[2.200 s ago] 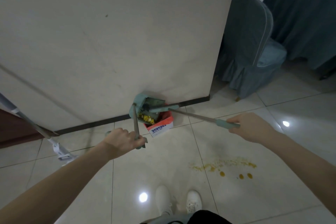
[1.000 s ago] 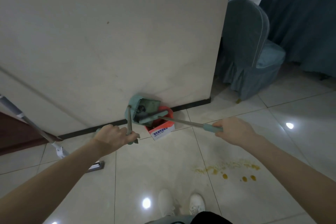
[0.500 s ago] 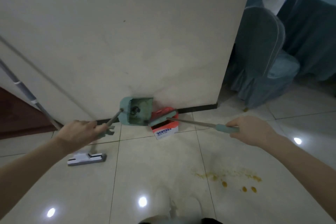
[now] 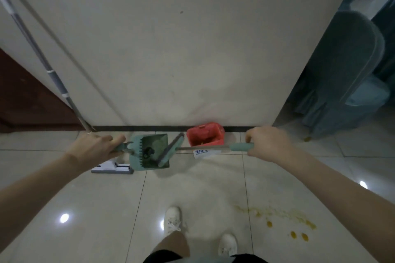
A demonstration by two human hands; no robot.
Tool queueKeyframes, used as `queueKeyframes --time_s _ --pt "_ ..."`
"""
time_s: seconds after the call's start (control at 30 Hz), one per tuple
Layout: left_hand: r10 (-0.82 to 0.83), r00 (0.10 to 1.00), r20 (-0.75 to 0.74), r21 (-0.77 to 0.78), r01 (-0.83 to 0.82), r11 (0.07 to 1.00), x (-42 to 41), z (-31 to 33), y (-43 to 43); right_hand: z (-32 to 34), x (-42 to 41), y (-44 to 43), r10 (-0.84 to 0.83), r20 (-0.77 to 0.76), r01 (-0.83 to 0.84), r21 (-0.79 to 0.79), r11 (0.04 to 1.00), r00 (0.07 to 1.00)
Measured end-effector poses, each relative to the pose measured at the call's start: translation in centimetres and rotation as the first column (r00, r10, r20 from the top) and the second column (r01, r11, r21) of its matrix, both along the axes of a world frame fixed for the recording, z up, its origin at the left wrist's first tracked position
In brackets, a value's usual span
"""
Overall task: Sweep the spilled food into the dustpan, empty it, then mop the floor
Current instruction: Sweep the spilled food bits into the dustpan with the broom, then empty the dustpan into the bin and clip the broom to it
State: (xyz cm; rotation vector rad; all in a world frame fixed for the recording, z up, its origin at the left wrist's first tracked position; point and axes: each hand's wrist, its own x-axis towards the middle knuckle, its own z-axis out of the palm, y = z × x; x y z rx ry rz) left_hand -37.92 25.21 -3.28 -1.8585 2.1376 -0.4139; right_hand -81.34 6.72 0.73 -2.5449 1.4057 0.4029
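My left hand [image 4: 94, 148] grips the handle of a teal dustpan [image 4: 152, 152], held just above the floor to the left of a red bin [image 4: 205, 134]. My right hand [image 4: 267, 143] grips the teal-sleeved handle of a broom [image 4: 203, 147], whose head lies across the dustpan's right side. The pan holds only a small dark bit. Yellow-orange stains and drops of spilled food [image 4: 280, 220] smear the tile at lower right. A mop [image 4: 53, 74] leans on the wall at left, its flat head [image 4: 111, 168] on the floor behind my left hand.
A cream wall with dark skirting [image 4: 149, 128] stands close ahead. A covered blue-grey chair [image 4: 346, 74] sits past the wall's right corner. Dark wood panelling [image 4: 25, 96] is at far left. My white shoes [image 4: 173, 220] stand on glossy tiles.
The dustpan tipped over the red bin, then swung left and down away from it, now without the yellow food. The broom head stayed against the pan. My view shifted left.
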Motion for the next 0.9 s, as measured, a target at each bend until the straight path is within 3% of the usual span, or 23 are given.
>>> queueKeyframes --time_s 0.17,0.37,0.53,0.67,0.83,0.9 --pt "0.018 0.999 0.048 0.071 -0.022 0.997 3.3 -2.3 -0.5 -1.2 6.6 -0.2 0.037 -0.071 -0.037 0.002 0.999 0.997" --pt "-0.001 1.0 0.022 0.358 -0.007 0.934 10.3 -5.3 -3.3 -2.1 17.1 -1.7 0.028 -0.125 -0.023 0.043 0.999 0.992" --pt "-0.021 0.992 -0.126 0.416 0.072 0.907 16.6 -8.9 -7.6 -2.9 27.2 -3.1 0.011 -0.138 0.001 0.085 0.996 0.99" --pt "-0.093 0.989 -0.111 0.438 0.133 0.889 18.8 -10.0 -12.0 -3.8 32.2 -3.2 -0.064 -0.137 0.084 0.143 0.986 0.988" --pt "-0.186 0.978 -0.09 0.261 0.204 0.944 20.8 -10.8 -17.4 -4.1 34.7 -4.0 -0.19 0.098 0.181 0.1 0.978 0.977" --pt "-0.187 0.971 -0.146 0.215 0.216 0.952 21.2 -11.2 -19.2 -3.9 35.4 -4.7 -0.194 0.235 0.186 0.055 0.981 0.953"
